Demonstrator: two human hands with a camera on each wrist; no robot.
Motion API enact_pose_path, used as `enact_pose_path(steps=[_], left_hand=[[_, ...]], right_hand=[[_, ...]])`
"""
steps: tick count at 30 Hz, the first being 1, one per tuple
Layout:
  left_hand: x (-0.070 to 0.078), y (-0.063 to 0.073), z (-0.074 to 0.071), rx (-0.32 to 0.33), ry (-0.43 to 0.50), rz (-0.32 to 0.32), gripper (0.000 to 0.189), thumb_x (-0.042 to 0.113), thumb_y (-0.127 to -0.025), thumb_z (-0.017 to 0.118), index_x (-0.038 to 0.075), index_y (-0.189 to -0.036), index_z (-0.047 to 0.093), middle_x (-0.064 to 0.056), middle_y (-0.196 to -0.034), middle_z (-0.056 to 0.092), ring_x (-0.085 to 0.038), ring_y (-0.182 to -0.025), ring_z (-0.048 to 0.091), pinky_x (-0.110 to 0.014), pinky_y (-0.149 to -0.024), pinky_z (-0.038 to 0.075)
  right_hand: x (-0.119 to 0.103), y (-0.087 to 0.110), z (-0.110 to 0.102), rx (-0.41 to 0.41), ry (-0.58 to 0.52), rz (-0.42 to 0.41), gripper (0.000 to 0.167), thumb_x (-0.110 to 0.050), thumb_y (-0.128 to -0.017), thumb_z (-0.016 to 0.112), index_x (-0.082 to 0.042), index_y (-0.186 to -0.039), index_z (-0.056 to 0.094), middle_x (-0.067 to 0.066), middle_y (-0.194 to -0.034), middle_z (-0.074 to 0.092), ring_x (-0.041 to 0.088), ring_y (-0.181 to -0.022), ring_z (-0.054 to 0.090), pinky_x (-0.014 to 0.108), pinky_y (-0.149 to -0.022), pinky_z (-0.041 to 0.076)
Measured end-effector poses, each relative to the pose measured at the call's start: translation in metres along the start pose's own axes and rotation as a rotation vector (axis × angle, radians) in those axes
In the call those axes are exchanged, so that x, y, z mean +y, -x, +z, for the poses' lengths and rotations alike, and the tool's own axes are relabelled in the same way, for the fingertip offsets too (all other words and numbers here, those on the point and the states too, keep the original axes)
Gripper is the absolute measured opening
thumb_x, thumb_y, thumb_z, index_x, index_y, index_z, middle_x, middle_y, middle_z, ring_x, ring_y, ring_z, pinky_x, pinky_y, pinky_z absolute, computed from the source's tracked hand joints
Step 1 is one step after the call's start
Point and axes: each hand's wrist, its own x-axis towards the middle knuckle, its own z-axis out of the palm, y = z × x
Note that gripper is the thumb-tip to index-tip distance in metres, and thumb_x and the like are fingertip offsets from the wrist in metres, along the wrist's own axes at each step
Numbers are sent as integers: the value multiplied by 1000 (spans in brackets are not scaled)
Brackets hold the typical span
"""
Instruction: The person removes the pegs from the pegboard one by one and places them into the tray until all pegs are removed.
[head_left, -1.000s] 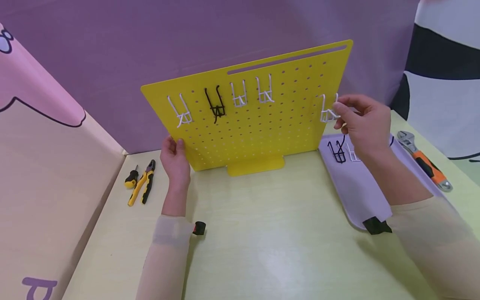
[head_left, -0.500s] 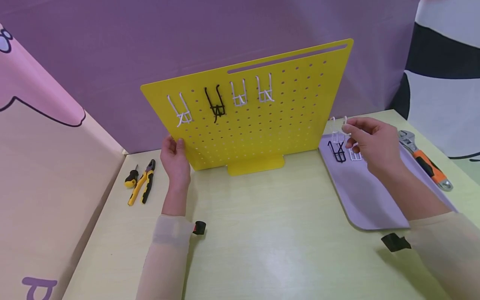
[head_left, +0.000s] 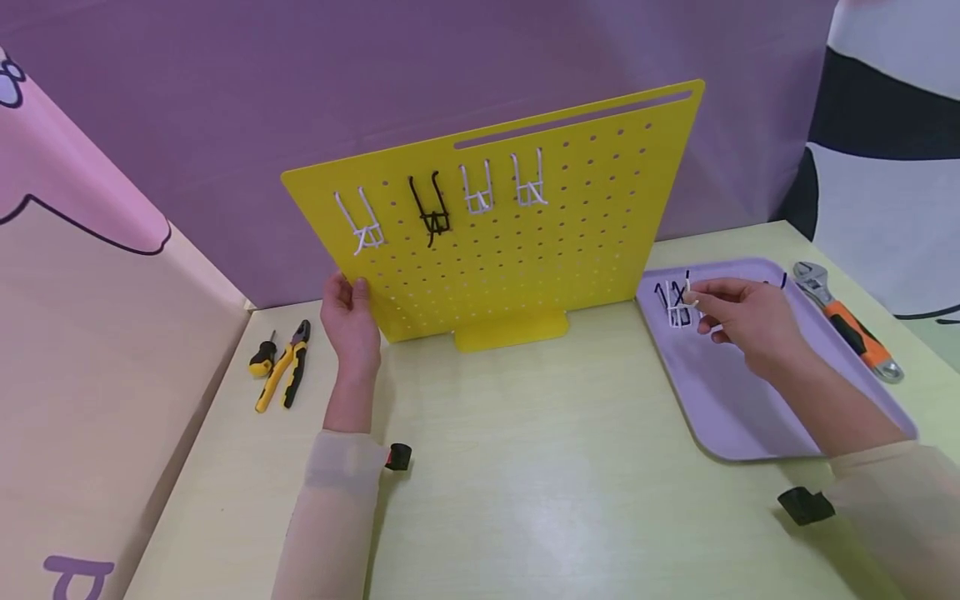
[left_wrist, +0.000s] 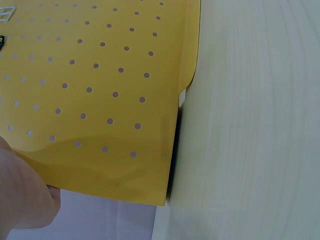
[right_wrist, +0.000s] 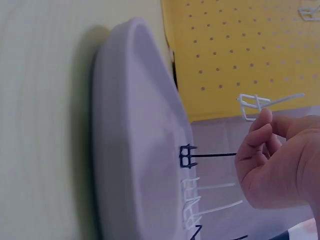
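Note:
My left hand (head_left: 351,321) grips the left edge of an upright yellow pegboard (head_left: 517,287); the left wrist view shows the thumb side at the edge. Along the board's upper part hang three white wire hooks (head_left: 369,234) and a black wire hook (head_left: 435,221). Above the lilac tray (head_left: 738,408), my right hand (head_left: 753,321) pinches another white wire hook (right_wrist: 255,97) between thumb and fingers. Beneath it in the tray lie black hooks (right_wrist: 186,156) and white hooks (right_wrist: 190,202), partly hidden by the hand in the head view.
An adjustable wrench (head_left: 851,325) with an orange and black handle lies right of the tray. On the left side of the table (head_left: 525,467) are yellow and black pliers (head_left: 281,367) and a stubby screwdriver (head_left: 263,357). A purple backdrop (head_left: 450,67) stands behind the board.
My right hand has moved down and to the right, carrying the white hook from the board's right edge to over the tray. The left hand and the board have stayed put.

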Motion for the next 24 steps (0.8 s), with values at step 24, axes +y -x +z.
enact_pose_path(steps=[24], left_hand=[[-1, 0, 0, 7, 1, -9, 27, 20, -105, 55, 13, -130, 57, -3, -125, 62, -15, -116, 58, -28, -102, 48]], right_hand=[[38, -13, -3, -54, 252, 109, 41, -23, -100, 65, 5, -129, 62, 0, -79, 65, 10, -63, 60, 27, -55, 52]])
